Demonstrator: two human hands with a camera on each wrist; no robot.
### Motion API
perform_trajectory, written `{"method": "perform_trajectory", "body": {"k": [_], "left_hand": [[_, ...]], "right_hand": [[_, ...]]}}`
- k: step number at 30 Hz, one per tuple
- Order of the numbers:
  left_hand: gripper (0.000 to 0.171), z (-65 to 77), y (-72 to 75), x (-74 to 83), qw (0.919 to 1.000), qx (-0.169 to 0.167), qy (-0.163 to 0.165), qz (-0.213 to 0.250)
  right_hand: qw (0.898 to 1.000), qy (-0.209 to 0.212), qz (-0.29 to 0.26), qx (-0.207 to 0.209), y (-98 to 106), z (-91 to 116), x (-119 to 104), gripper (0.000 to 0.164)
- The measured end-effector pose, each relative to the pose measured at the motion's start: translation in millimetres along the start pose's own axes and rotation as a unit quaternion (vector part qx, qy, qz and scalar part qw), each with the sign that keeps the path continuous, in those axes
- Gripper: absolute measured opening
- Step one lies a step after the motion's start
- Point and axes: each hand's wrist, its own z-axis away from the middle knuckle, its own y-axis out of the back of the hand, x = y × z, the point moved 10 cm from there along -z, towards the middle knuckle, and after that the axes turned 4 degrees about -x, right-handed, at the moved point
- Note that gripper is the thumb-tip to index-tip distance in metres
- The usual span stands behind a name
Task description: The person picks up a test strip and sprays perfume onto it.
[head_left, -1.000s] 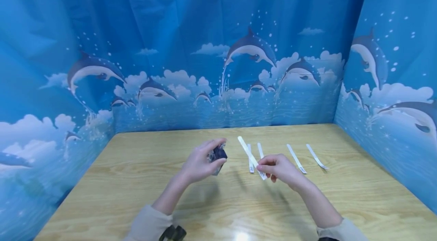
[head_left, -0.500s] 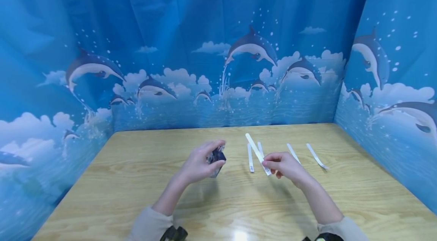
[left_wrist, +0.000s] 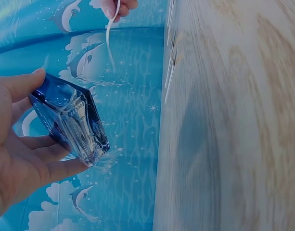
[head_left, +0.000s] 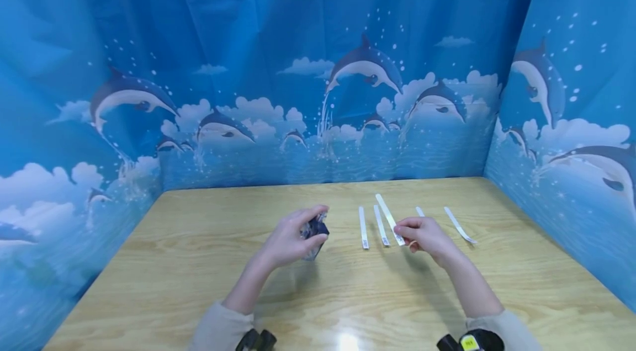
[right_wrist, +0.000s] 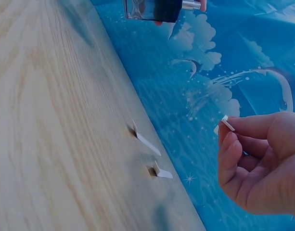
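Just above the tabletop (head_left: 149,262), this person's left hand (head_left: 288,239) has a blue glass bottle (left_wrist: 72,120) gripped between thumb and fingers. Over at its 3 o'clock I can see the right hand (head_left: 426,236) pinching a white strip (head_left: 386,214) aimed roughly at 11. Two loose strips (head_left: 364,228) lie between them, a half-hidden strip (head_left: 419,211) at the right hand's 12, and another strip (head_left: 458,225) around 2.

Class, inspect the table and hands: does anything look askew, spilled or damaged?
Slightly askew: the rightmost white strip bends at its near end instead of lying straight. No spill shows on the table, and the bottle in the left hand shows no visible damage.
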Motion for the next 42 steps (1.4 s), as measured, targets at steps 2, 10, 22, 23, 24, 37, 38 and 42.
{"method": "perform_trajectory", "body": {"k": [2, 10, 22, 23, 24, 37, 38, 42], "left_hand": [[0.054, -0.1, -0.3, -0.5, 1.0000, -0.002, 0.001, 0.002], [0.055, -1.1, -2.5, -1.8, 0.9999, -0.014, -0.001, -0.003], [0.055, -1.2, -1.2, -2.5, 0.9998, -0.019, 0.002, 0.002], [0.055, -1.1, -1.1, -2.9, 0.9998, -0.020, 0.003, 0.003], [0.055, -0.8, -0.9, -3.2, 0.9998, -0.019, 0.003, 0.003], [0.054, 0.9, -6.8, -5.2, 0.9994, -0.031, 0.009, -0.008], [0.054, 0.6, -6.7, -5.2, 0.9995, -0.030, 0.009, -0.009], [0.054, 0.2, -5.7, -4.5, 0.9994, -0.030, 0.007, -0.014]], "right_hand": [[1.000, 0.000, -0.004, 0.005, 3, -1, 2, 0.031], [0.998, -0.030, -0.036, 0.041, 16, -7, 20, 0.028], [0.993, -0.057, -0.055, 0.084, 36, -15, 44, 0.034], [0.993, -0.057, -0.049, 0.086, 36, -16, 45, 0.034], [0.994, -0.056, -0.038, 0.087, 36, -17, 47, 0.033], [0.991, -0.063, 0.002, 0.119, 37, -16, 58, 0.028], [0.991, -0.062, 0.000, 0.119, 37, -17, 58, 0.028], [0.991, -0.060, 0.006, 0.122, 36, -17, 59, 0.028]]}}
